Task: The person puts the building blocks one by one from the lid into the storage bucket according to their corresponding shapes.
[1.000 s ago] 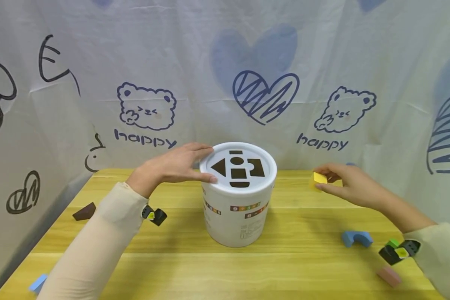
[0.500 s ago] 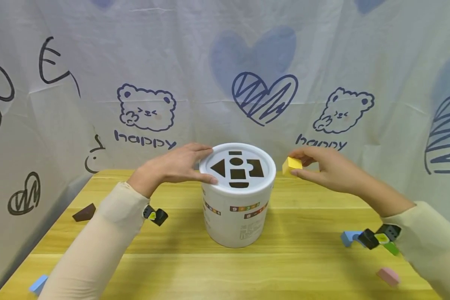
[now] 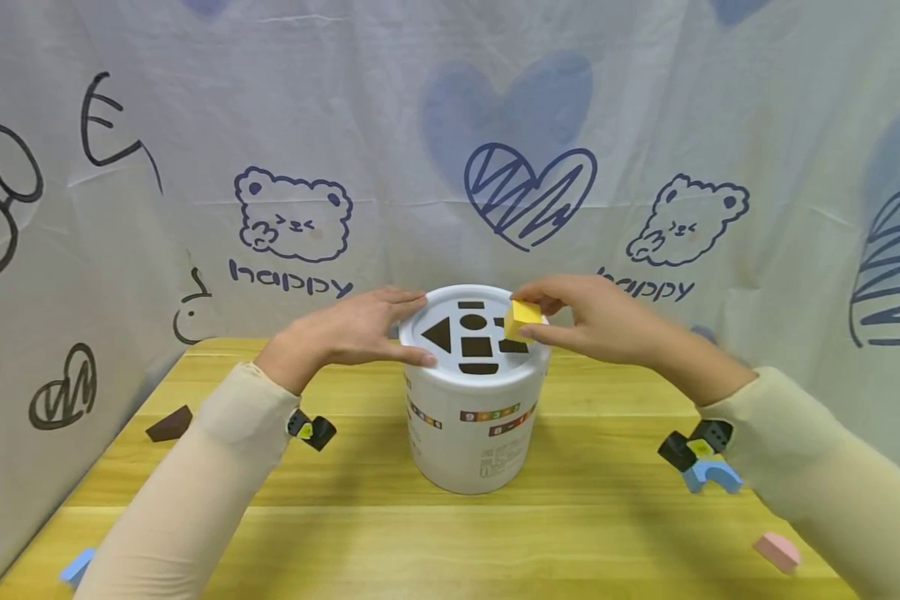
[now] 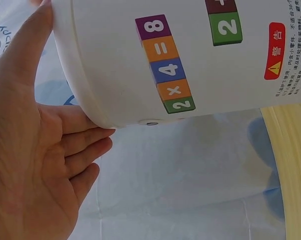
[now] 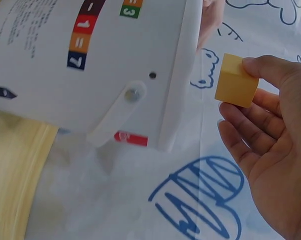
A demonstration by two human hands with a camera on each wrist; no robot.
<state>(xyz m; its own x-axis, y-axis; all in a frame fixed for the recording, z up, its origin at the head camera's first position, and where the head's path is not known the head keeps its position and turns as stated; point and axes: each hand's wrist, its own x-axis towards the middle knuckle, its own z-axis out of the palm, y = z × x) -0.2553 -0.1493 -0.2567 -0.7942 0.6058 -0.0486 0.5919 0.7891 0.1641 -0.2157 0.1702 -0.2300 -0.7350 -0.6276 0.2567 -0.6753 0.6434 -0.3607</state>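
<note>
A white bucket (image 3: 465, 442) stands upright on the table; its white lid (image 3: 525, 367) has several dark shaped cutouts, including a triangle, a circle and a square. My left hand (image 3: 352, 329) rests against the left side of the lid's rim, thumb on the near part and fingers toward the back. In the left wrist view those fingers lie fairly straight against the edge. Between thumb and fingers, my right hand (image 3: 592, 321) pinches a yellow cube (image 3: 522, 319) just above the lid's right side, partly covering the notched cutout. The right wrist view shows the cube (image 5: 237, 82) apart from the lid.
On the wooden table (image 3: 322, 542) lie a dark brown block (image 3: 169, 424) and a blue block (image 3: 77, 567) at left. A blue arch block (image 3: 712, 477) and a pink block (image 3: 777, 552) lie at right. A printed cloth (image 3: 405, 208) hangs behind.
My right hand has carried the yellow cube leftward from the right of the bucket to above the lid. The left hand and the bucket have stayed in place.
</note>
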